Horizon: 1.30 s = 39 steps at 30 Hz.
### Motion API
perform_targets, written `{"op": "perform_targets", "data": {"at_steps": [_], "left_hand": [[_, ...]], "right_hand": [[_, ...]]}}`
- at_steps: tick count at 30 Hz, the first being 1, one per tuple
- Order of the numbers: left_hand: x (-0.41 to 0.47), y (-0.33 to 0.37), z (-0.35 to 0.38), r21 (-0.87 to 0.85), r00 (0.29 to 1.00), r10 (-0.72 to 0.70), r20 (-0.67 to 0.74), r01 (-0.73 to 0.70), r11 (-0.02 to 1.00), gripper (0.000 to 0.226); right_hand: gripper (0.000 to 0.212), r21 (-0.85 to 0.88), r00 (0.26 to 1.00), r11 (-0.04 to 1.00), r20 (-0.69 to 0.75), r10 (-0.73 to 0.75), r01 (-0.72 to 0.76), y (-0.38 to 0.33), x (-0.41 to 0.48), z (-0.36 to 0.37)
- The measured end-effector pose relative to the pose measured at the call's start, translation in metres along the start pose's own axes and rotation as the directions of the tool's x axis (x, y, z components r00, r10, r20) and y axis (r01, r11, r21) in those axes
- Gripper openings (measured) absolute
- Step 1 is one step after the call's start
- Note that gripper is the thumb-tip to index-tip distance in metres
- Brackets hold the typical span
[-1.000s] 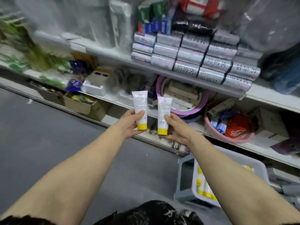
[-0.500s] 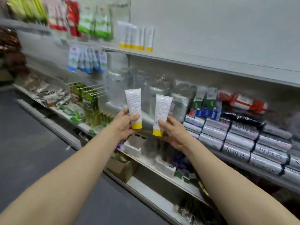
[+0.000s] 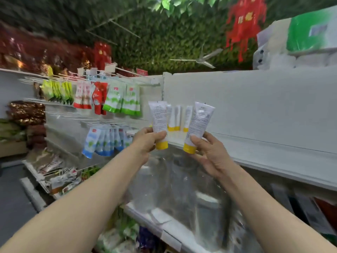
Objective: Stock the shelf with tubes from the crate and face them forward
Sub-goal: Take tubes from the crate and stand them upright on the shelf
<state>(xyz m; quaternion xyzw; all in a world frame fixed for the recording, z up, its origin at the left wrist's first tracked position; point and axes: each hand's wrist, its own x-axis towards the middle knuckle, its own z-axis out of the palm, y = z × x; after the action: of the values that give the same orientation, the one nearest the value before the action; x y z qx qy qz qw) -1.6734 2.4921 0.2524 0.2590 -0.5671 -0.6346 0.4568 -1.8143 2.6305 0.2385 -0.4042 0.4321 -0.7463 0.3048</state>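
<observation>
Gripping left tube (image 3: pixel 159 119), left hand (image 3: pixel 148 140); right hand (image 3: pixel 209 152) clasps right tube (image 3: pixel 197 123); shelf tubes (image 3: pixel 176 118) partly hidden.

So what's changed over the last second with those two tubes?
Both hands have risen from the low shelves to the upper shelf. The left hand and right hand brought their tubes up before the standing row of tubes. Unchanged: each hand grips one tube, yellow cap down; nothing released.
</observation>
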Motion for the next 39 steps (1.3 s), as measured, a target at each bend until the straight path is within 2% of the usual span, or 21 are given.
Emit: {"op": "perform_targets", "data": {"at_steps": [4, 11, 18, 24, 31, 35, 39], "left_hand": [[0.078, 0.011, -0.007, 0.057, 0.999, 0.044, 0.007, -0.045, 0.997, 0.04], [0.18, -0.005, -0.004, 0.263, 0.99, 0.128, 0.059, -0.139, 0.955, 0.038], [0.253, -0.022, 0.001, 0.47, 0.961, 0.13, 0.244, -0.234, 0.851, 0.04], [0.291, -0.031, -0.006, 0.55, 0.932, 0.164, 0.322, -0.325, 0.769, 0.04], [0.298, -0.041, -0.009, 0.496, 0.906, 0.219, 0.361, -0.385, 0.778, 0.037], [0.298, -0.042, -0.009, 0.493, 0.897, 0.228, 0.379, -0.404, 0.771, 0.037], [0.302, -0.046, -0.009, 0.483, 0.889, 0.244, 0.388, -0.421, 0.768, 0.037]], "right_hand": [[0.032, -0.026, 0.998, 0.999, -0.057, -0.024, 0.022, -0.009, 0.076, 0.015], [0.041, -0.179, 0.956, 0.983, -0.278, -0.094, 0.045, 0.015, 0.168, 0.021], [0.033, -0.391, 0.863, 0.92, -0.47, -0.186, -0.015, 0.033, 0.211, 0.022], [0.041, -0.473, 0.741, 0.859, -0.645, -0.185, -0.197, 0.053, 0.252, 0.011], [0.042, -0.582, 0.688, 0.734, -0.692, -0.219, -0.351, 0.063, 0.283, 0.019], [0.05, -0.628, 0.689, 0.634, -0.697, -0.199, -0.452, 0.069, 0.298, 0.019], [0.038, -0.668, 0.714, 0.587, -0.669, -0.205, -0.457, 0.077, 0.306, 0.014]]}}
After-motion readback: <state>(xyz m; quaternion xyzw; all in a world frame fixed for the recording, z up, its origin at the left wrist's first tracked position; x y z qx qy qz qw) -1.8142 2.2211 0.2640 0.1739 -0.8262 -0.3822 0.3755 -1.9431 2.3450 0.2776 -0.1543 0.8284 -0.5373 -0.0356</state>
